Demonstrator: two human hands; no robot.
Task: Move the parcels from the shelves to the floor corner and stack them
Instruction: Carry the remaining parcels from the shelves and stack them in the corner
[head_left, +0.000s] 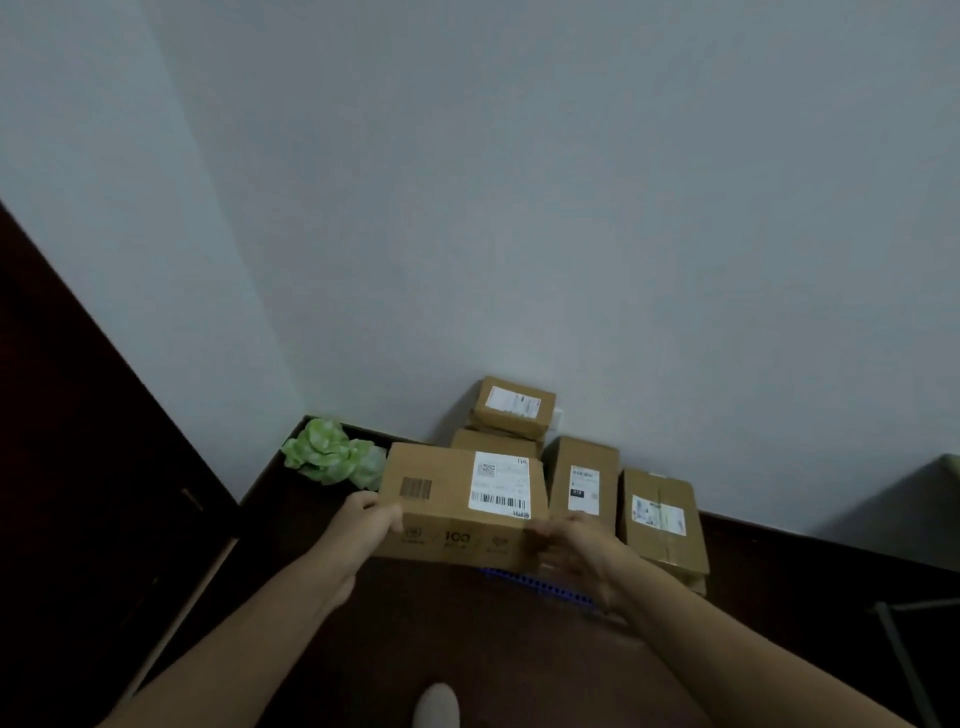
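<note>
Cardboard parcel (462, 499) with a white label hangs over the dark floor (441, 629) near the corner. The left hand (363, 525) holds its left end in a curled grip, the right hand (576, 545) its right end likewise. Other parcels (662, 519) sit stacked behind it against the wall (571, 208).

head cam | wide-angle | faces forward and down | floor corner (298, 431) close ahead | single view
</note>
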